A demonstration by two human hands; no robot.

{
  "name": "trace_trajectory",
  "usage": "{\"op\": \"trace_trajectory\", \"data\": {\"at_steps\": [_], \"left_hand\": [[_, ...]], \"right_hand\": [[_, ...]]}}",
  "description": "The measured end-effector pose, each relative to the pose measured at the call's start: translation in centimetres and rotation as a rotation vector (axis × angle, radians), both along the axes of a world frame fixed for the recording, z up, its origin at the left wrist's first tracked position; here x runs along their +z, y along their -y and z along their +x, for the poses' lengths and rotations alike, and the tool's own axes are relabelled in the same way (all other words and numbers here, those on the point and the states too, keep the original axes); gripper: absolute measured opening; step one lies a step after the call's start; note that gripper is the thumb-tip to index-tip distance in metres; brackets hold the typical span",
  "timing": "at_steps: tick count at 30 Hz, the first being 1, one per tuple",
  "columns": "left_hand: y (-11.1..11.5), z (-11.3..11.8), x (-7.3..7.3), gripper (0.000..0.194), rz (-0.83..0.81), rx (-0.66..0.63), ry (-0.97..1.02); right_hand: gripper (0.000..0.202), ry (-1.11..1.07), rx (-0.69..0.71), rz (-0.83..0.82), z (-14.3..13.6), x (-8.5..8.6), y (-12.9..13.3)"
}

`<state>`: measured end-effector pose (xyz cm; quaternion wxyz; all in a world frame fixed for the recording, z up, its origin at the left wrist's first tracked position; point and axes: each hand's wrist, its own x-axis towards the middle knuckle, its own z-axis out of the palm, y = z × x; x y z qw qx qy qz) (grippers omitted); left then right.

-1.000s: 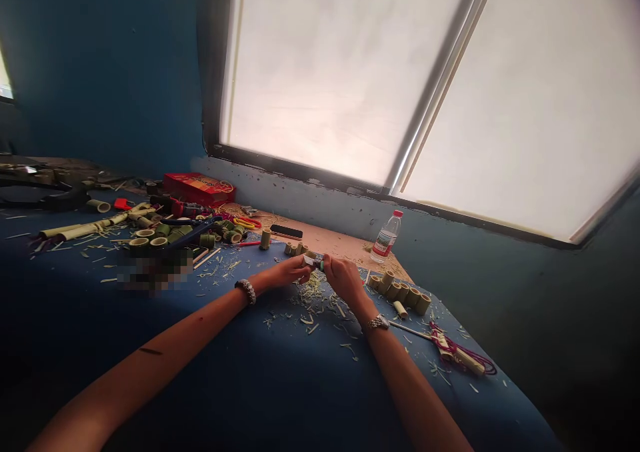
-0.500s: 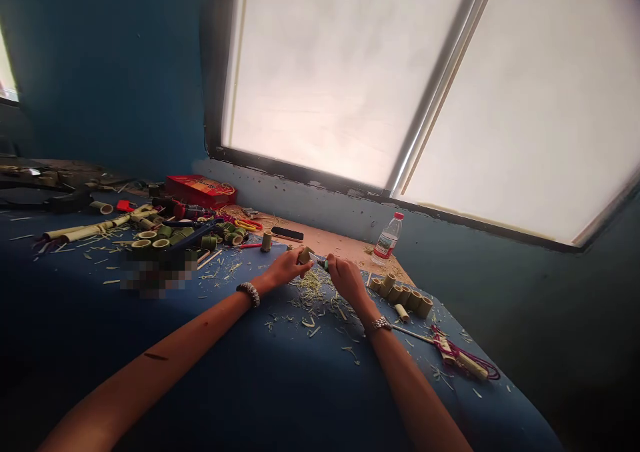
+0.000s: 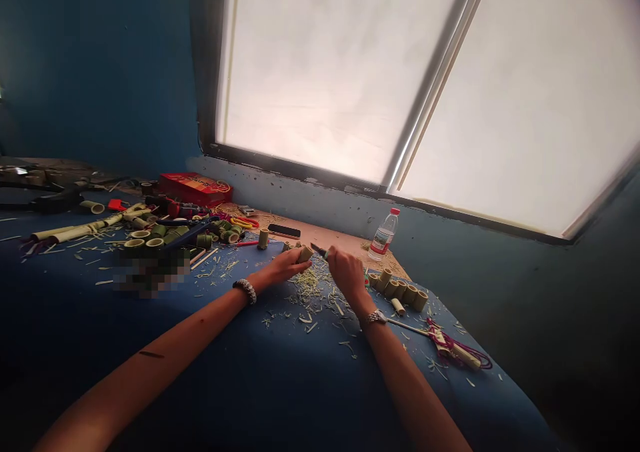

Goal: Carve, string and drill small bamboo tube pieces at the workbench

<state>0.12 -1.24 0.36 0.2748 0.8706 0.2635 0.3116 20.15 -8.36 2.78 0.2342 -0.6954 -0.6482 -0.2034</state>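
In the middle of the head view, my left hand (image 3: 286, 267) is closed round a short bamboo tube (image 3: 305, 255). My right hand (image 3: 346, 273) grips a knife (image 3: 319, 250) with a green handle, its blade pointing left towards the tube. A small gap shows between blade and tube. Beneath both hands lies a heap of pale bamboo shavings (image 3: 311, 287) on the blue table cover (image 3: 280, 379). Another bamboo tube (image 3: 263, 239) stands upright just beyond my left hand.
Several cut bamboo tubes (image 3: 401, 290) stand in a group to the right, near purple cord (image 3: 455, 345) tied round bamboo pieces. A water bottle (image 3: 384, 235) and a black phone (image 3: 284, 231) sit at the back. Left are a red box (image 3: 195, 190) and more green bamboo pieces (image 3: 170, 233).
The knife has come away from the tube; its blade, earlier against it, now stands apart and tilted up. My left hand has turned the tube slightly. The whole view has shifted a little.
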Motion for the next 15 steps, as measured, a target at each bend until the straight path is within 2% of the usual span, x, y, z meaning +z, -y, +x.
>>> {"op": "trace_trajectory", "data": {"at_steps": [2, 4, 8, 12, 15], "left_hand": [[0.2, -0.2, 0.0, 0.034, -0.004, 0.001, -0.003], [0.4, -0.3, 0.2, 0.036, -0.025, -0.014, 0.006], [0.6, -0.2, 0.6, 0.04, 0.002, 0.012, 0.017], [0.3, -0.1, 0.3, 0.026, 0.177, 0.083, 0.005], [0.1, -0.1, -0.1, 0.023, 0.3, 0.138, -0.001]], "right_hand": [[0.047, -0.102, -0.144, 0.034, 1.5, 0.3, -0.2], [0.049, -0.168, -0.191, 0.061, 2.7, 0.3, -0.2], [0.048, -0.207, -0.046, 0.074, 2.6, -0.6, -0.4], [0.053, -0.257, 0.141, 0.066, 0.5, -1.5, -0.8], [0.057, -0.278, 0.269, 0.031, -0.3, -1.9, -1.0]]}}
